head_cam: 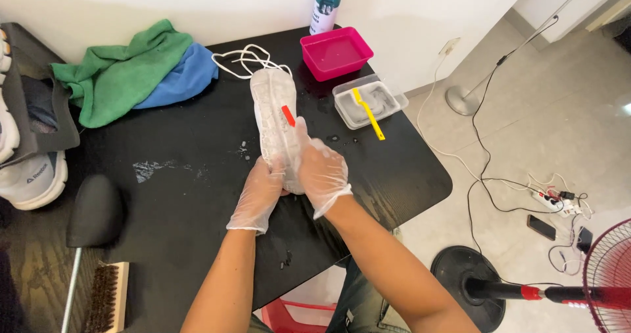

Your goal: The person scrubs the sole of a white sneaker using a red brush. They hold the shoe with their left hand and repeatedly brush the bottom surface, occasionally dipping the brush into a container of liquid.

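A white sneaker [273,106] lies sole up on the black table [197,201], its white laces [243,60] trailing toward the wall. Both my hands wear clear plastic gloves. My left hand [259,195] grips the near end of the shoe from the left. My right hand [319,169] clasps the same end from the right, fingers pressed on the sole beside a small red mark [288,115].
A pink tub [335,52], a clear tray [368,100] with a yellow brush [368,113], a spray bottle [327,4], green [118,70] and blue [181,77] cloths, a wooden scrub brush [108,297], another sneaker [33,175] at left. Fan [526,287] and cables on the floor.
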